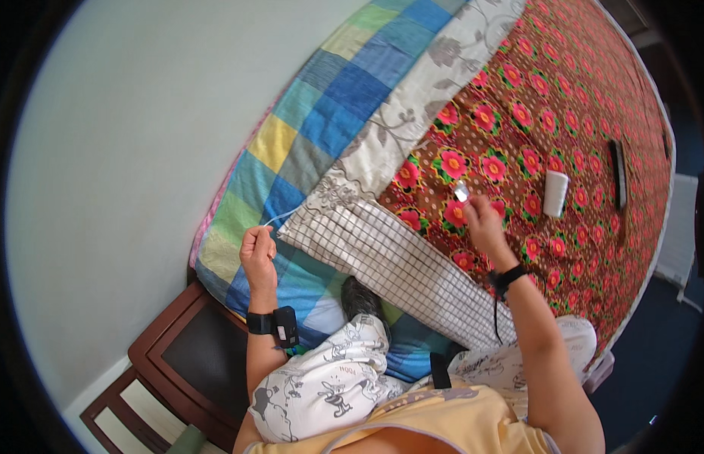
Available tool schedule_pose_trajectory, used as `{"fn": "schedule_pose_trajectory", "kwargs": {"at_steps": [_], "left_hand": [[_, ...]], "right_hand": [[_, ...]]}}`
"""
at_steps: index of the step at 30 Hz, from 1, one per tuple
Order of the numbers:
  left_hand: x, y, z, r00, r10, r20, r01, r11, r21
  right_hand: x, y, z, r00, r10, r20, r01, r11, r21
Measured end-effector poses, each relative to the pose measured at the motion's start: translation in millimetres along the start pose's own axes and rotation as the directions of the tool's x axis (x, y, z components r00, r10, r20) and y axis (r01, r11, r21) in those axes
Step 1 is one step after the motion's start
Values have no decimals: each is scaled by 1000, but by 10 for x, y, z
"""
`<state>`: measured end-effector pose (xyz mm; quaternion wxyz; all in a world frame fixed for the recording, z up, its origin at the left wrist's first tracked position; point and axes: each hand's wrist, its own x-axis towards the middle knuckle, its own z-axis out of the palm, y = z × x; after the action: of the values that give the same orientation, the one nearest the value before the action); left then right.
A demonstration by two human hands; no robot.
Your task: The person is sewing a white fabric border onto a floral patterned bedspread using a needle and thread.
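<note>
My left hand (258,252) pinches a thin white cord (284,215) that runs to the corner of a layered cover near its folded edge. Over the red-flowered brown fabric (494,167) is my right hand (487,227), closed around a small shiny silver object (461,191). Only its bright end shows, so its kind is unclear. A white fabric strip with a dark grid (380,258) lies in front of me, meeting a pale border with grey flowers (409,113). To the right of my right hand rests a white spool of thread (555,194).
A long black object (619,175) lies farther right on the flowered fabric. Beneath the cover is a blue, green and yellow checked sheet (329,113) beside a pale wall (147,113). A brown wooden headboard with dark panel (204,340) stands at lower left.
</note>
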<state>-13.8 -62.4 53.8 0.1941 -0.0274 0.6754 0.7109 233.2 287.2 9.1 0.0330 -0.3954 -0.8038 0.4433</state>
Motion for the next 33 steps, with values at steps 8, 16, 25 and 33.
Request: {"fn": "schedule_pose_trajectory", "kwargs": {"at_steps": [8,16,25,33], "left_hand": [[-105,413,477,962,113,250,-176,952,250],[-245,1006,586,946,189,263,-229,964,134],[-1261,2294,920,936,183,300,-329,755,567],[-1367,2102,1443,601,250,759,-788,347,509]], "right_hand": [[300,162,-337,894,-414,-173,262,795,-547],[1272,-211,470,941,-319,-114,242,869,-432],[497,-613,-398,990,-104,-99,118,981,152],[-1116,-1232,-1462,999,50,9,-50,998,48]]}}
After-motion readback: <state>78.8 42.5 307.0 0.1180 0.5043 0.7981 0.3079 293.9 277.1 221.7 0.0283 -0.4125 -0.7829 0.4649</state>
